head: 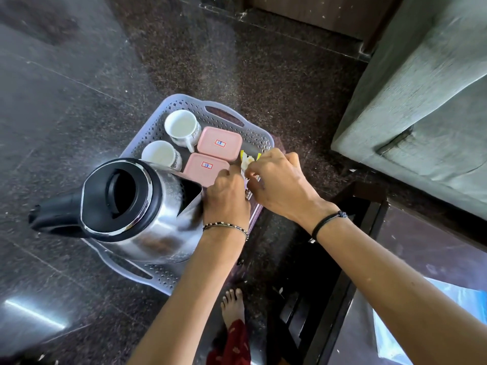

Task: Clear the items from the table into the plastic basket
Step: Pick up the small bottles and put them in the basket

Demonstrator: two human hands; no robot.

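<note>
A pale lilac plastic basket (254, 137) stands on the dark floor. Inside it are a steel kettle (147, 212) with a black lid and handle, two white cups (181, 126) (160, 154) and two pink lidded boxes (220, 140) (205, 165). Over the basket's right side, my left hand (226, 196) and my right hand (279, 180) meet, both with curled fingers around small yellow and white sachets (247, 160). The sachets are mostly hidden by my fingers.
A dark wooden table (421, 248) with a glass top sits at the lower right, a blue plastic sheet (448, 306) on it. A grey upholstered seat (421, 88) fills the upper right. My bare foot (233, 304) stands just below the basket.
</note>
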